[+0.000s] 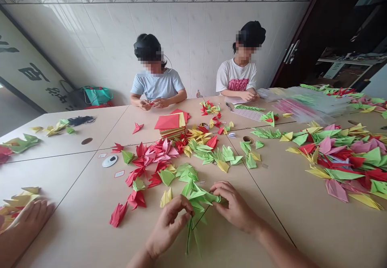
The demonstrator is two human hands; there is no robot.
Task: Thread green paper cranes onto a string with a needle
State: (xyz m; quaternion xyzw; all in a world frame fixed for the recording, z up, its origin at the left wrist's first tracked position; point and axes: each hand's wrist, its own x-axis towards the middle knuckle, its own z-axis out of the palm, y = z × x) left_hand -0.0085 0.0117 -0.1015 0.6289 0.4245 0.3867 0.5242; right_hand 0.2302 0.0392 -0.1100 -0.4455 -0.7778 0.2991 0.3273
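Green folded paper cranes (193, 191) sit bunched between my two hands above the front of the table. My left hand (171, 223) is closed in a pinch at their left side, on a thin dark thread (193, 224). On the right, my right hand (234, 205) grips the tip of a green paper crane between thumb and fingers. Long green points hang down beneath the bunch. Close to my left hand lies a yellow folded paper (166, 197). Red and pink folded papers (154, 155) are heaped just beyond, beside more green ones (186, 173).
Two people (157, 84) sit across the table (90, 187), and another person's hand (27, 219) rests on folded papers at left. Square paper sheets (167, 122) are stacked mid-table. A large colourful pile (347, 159) covers the right, near plastic sleeves (305, 109).
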